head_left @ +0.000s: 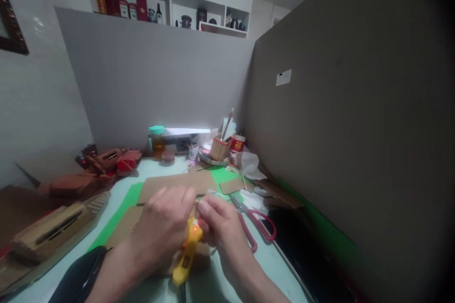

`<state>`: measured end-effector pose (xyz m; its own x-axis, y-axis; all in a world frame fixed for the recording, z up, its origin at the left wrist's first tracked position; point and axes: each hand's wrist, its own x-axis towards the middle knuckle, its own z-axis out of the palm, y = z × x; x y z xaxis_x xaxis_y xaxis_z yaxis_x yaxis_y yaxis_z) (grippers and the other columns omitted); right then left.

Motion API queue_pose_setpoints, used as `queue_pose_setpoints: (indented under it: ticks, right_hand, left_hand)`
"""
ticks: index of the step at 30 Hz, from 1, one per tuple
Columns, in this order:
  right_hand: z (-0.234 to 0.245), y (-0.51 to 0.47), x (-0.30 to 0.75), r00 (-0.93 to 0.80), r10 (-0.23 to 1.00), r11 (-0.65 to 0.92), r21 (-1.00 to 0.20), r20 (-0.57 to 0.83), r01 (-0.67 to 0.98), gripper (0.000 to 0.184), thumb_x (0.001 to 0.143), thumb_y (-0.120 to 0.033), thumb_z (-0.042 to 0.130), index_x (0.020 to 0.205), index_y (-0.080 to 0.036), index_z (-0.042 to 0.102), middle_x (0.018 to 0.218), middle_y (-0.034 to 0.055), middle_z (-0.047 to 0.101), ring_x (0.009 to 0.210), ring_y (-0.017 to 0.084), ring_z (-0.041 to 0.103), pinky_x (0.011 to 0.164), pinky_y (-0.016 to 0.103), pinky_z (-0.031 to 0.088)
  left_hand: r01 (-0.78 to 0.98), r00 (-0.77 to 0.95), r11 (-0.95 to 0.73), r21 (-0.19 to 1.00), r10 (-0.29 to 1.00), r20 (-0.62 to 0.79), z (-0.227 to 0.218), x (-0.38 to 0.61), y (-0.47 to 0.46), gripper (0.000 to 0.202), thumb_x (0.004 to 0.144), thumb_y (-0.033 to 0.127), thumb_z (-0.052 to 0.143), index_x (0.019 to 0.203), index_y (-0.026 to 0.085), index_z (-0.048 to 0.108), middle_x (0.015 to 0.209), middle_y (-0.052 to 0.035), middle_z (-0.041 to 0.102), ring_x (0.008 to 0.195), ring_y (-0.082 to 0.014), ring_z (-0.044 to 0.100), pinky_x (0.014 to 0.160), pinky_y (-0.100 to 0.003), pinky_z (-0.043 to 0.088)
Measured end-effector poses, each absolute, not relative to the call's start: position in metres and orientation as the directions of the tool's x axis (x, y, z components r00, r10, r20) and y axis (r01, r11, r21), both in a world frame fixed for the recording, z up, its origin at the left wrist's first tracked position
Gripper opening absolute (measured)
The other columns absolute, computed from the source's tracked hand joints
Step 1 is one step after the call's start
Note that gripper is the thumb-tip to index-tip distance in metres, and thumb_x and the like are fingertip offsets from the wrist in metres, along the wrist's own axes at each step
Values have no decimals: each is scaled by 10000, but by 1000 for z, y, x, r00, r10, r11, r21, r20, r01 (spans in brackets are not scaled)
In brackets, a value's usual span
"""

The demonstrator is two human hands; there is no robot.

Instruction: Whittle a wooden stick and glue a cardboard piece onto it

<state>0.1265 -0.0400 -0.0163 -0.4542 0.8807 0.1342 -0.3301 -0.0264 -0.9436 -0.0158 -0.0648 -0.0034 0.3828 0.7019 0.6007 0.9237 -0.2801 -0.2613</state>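
My left hand is closed, knuckles up, over the middle of the table. Its fingertips meet those of my right hand, which is closed in a pinch with the thumb on top. A sliver of something small and tan shows at the meeting fingertips, too small to name. Between the hands is a yellow hot glue gun with a lit orange-red light and a dark cord at its lower end. Curled fingers of my right hand are close against it; which hand, if either, supports it is hidden. Cardboard pieces lie beneath the hands.
Scissors with red handles lie right of my right hand, beside a black flat object. Cardboard models stand at left. Farther back are a teal-lidded jar, a tape roll and a pen holder. Grey partitions enclose the table.
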Motion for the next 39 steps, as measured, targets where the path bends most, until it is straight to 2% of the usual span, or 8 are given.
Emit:
queue_pose_setpoints:
  ticks: [6,11,19,25,29,33,37,39]
  right_hand:
    - [-16,-44,125,-382,917,-57,-915,110,-400,417,780,-469,676,577,-208,422,524,-86,343,464,61,228,442,220,139]
    - [-15,-53,121,-325,941,-55,-906,94,-421,405,809,-455,664,604,-208,418,527,-91,333,476,62,200,437,216,118]
    - [-21,-58,109,-210,972,10,-912,105,-410,355,802,-515,561,649,-229,417,518,-107,296,456,68,183,414,213,136]
    - [-11,-66,116,-88,967,205,-939,237,-276,358,908,-508,434,684,-238,361,625,-71,360,539,98,291,460,219,238]
    - [-3,-60,131,-150,917,363,-929,370,-73,343,980,-392,408,679,-227,399,629,-50,436,577,118,408,522,236,309]
    - [-7,-54,137,-259,823,554,-815,505,170,294,1008,-298,394,748,-209,498,696,-4,563,659,160,524,623,279,340]
    - [-18,-58,133,-398,707,707,-573,585,413,169,942,-131,433,877,-166,585,848,97,631,707,221,547,594,327,231]
    - [-22,-62,132,-499,646,761,-431,578,485,180,876,-53,468,916,-142,620,884,133,644,697,238,547,570,338,170]
  left_hand:
    - [932,361,-269,-243,640,679,-6,-11,-62,192,854,155,442,686,235,487,594,-30,524,532,-242,515,530,-363,334]
    - [944,328,-234,-231,621,712,-7,-5,-67,234,830,59,409,693,229,493,599,-26,520,544,-252,532,547,-370,352]
    - [967,249,-196,-161,615,748,-7,7,-72,243,850,80,420,685,257,434,566,-8,534,495,-245,574,504,-357,346]
    - [967,202,-248,-63,590,782,-1,26,-72,240,894,91,407,725,261,393,555,22,536,472,-197,586,472,-315,350]
    - [951,249,-302,-66,619,745,7,19,-74,209,904,80,395,782,238,455,609,20,560,514,-194,592,492,-301,369]
    - [927,349,-351,-137,665,661,7,-8,-83,256,933,65,357,852,212,550,709,-5,593,598,-198,602,551,-298,398]
    - [903,423,-373,-214,678,601,5,-33,-94,321,909,13,306,846,192,565,724,-30,563,630,-220,571,558,-320,365]
    - [876,476,-422,-235,674,565,4,-42,-98,310,899,14,302,814,197,537,682,-20,547,593,-209,555,533,-315,339]
